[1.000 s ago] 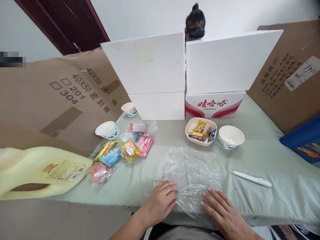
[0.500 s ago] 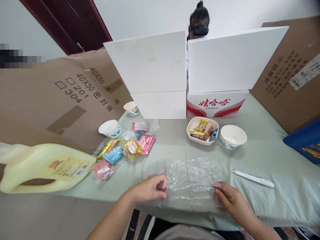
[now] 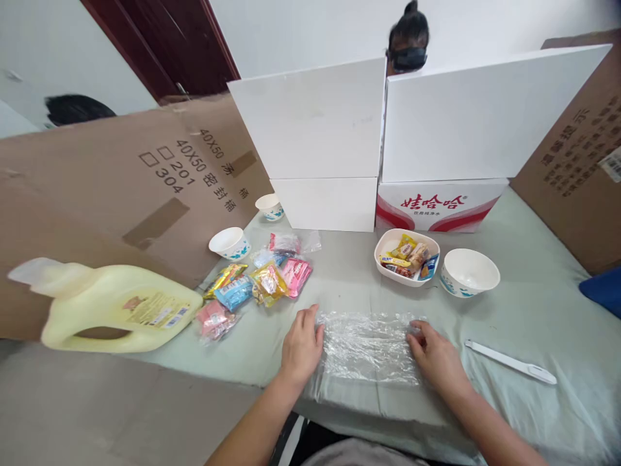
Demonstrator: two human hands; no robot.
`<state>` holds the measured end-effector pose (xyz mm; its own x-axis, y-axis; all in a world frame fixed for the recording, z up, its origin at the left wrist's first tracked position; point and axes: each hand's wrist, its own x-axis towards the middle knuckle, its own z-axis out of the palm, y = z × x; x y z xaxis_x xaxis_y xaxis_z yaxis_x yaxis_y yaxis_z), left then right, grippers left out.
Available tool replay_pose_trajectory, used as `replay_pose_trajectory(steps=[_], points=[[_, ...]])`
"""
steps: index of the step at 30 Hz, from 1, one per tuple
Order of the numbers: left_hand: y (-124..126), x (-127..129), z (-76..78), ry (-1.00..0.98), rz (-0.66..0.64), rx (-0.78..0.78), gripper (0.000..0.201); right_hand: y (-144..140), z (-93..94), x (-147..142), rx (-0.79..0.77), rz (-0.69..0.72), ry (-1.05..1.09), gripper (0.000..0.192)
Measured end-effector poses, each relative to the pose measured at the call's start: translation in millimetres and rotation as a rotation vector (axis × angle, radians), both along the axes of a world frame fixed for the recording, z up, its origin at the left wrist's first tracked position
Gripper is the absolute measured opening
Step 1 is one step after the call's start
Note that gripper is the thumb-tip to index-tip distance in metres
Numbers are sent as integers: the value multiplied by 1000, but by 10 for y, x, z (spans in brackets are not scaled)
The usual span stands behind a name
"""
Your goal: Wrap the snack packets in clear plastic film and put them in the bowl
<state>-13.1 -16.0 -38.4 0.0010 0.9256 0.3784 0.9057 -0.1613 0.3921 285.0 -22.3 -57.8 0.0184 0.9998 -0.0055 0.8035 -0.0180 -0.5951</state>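
A clear, crinkled plastic bag (image 3: pixel 367 349) lies spread on the cloth near the front edge. My left hand (image 3: pixel 301 343) rests at its left side, fingers stretched forward and thumb apart. At the opposite side, my right hand (image 3: pixel 431 349) has its thumb and fingers closed on the bag's edge. Beyond the bag stands a square white bowl (image 3: pixel 382 274) holding several wrapped snacks (image 3: pixel 410 254). A white knife-like tool (image 3: pixel 512 362) lies to the right of my right hand.
Snack packets (image 3: pixel 233 292) lie on the left, near a yellow jug (image 3: pixel 116 310) and two patterned bowls. A third patterned bowl (image 3: pixel 469 273) stands right. White boxes (image 3: pixel 325 204) line the back; cardboard (image 3: pixel 160 181) walls the left side. Another person's head (image 3: pixel 409 39) shows behind.
My left hand has moved forward and its fingers have straightened out. The plastic bag looks flatter and narrower front to back. My right hand stays at the bag's right edge. The view has shifted left.
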Motion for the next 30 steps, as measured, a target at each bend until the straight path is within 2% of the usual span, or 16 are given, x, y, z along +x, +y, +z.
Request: replay_pose_trajectory(steps=[1, 3, 6, 8, 10, 12, 15, 16, 18, 21, 23, 26, 28, 30], points=[[-33, 65, 17, 45, -45, 94, 26, -4, -7, -19, 0, -6, -34, 34], [-100, 230, 35, 94, -252, 170, 19, -10, -19, -59, 7, -14, -84, 32], [-163, 473, 7, 168, -577, 58, 21, -1, -35, -66, 16, -24, -116, 32], [-165, 563, -35, 256, -647, -52, 39, 24, -42, 2, 23, -40, -136, 33], [-148, 583, -73, 333, -658, -157, 57, 58, -33, 130, 29, -75, -162, 33], [-131, 563, -98, 369, -656, -231, 64, 87, 4, 265, 35, -139, -194, 33], [-130, 544, -114, 375, -662, -267, 66, 80, 113, 323, 230, -165, -273, 33], [-135, 552, -118, 373, -664, -266, 66, 63, 150, 280, 338, -107, -300, 33], [-143, 578, -126, 368, -665, -254, 65, 18, 195, 117, 507, 123, -354, 32], [-124, 543, -144, 374, -676, -227, 66, -43, 131, -151, 511, 487, -441, 50], [-77, 385, -168, 388, -666, -213, 69, -71, 18, -232, 440, 567, -488, 66], [7, -63, -222, 418, -532, -192, 71, -105, -130, -191, 350, 525, -510, 71], [22, -382, -244, 425, -397, -157, 70, -136, -154, -123, 332, 506, -504, 71], [-23, -592, -225, 394, -315, -95, 66, -183, -116, -57, 338, 500, -485, 71]])
